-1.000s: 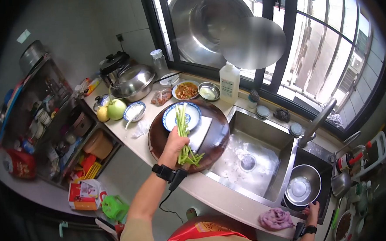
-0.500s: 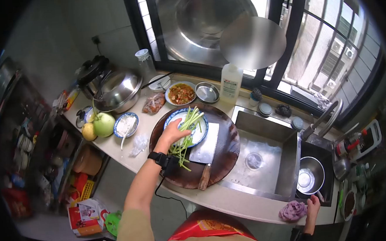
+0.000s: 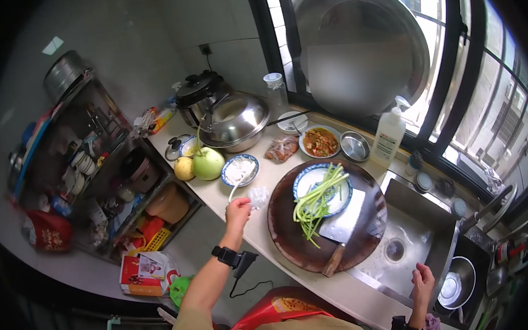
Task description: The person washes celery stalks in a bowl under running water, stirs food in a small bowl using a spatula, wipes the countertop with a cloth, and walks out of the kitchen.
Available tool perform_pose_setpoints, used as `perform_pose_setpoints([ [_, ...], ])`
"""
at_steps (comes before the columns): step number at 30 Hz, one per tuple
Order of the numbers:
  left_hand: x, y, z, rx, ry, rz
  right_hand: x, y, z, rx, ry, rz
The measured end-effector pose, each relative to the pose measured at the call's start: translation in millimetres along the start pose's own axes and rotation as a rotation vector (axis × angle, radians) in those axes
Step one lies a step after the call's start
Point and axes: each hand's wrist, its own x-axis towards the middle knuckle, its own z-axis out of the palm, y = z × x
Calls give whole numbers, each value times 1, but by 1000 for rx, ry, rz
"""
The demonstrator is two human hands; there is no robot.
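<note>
My left hand [image 3: 238,212] hovers over the counter edge, fingers at a small crumpled clear plastic bag [image 3: 257,195]; whether it grips the bag is unclear. A bunch of green stalks [image 3: 317,202] lies across a blue-and-white plate [image 3: 304,184] on a round dark wooden cutting board [image 3: 292,241]. A cleaver [image 3: 344,220] rests on the board to the right of the stalks. My right hand [image 3: 424,281] rests open on the counter's front edge by the sink, holding nothing.
A small bowl of white powder with a spoon [image 3: 239,169], a green pomelo [image 3: 208,163] and a steel lidded pot [image 3: 235,121] stand at the left. A dish of cooked food [image 3: 319,142], a steel bowl [image 3: 354,146] and a bottle [image 3: 388,136] line the windowsill. The sink [image 3: 399,247] lies at the right.
My left hand let go of the green stalks, which now lie on the plate, and moved left to the plastic bag. The view shifted left.
</note>
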Motion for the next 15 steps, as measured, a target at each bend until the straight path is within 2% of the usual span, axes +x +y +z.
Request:
perform_pose_setpoints([
  [2, 16, -12, -21, 4, 85, -55, -5, -13, 10, -12, -26, 89],
  [5, 51, -21, -43, 7, 263, -109, -11, -14, 33, 29, 43, 75],
  [6, 67, -31, -49, 7, 253, -108, -19, -20, 42, 51, 77, 76],
  [8, 103, -50, -59, -280, 158, -243, -37, -34, 70, 66, 115, 59],
  [10, 130, -55, -65, -317, 60, -298, -53, -52, 102, 129, 153, 5],
  [11, 143, -58, -64, -428, -56, -325, -59, -63, 121, 122, 138, 11],
  [12, 151, -60, -63, -538, -169, -357, -66, -77, 144, 188, 119, 15],
  [14, 162, -58, -60, -569, -259, -380, -77, -123, 196, 207, -12, -26],
  [15, 165, -56, -58, -591, -342, -382, -80, -136, 223, 144, -95, -71],
])
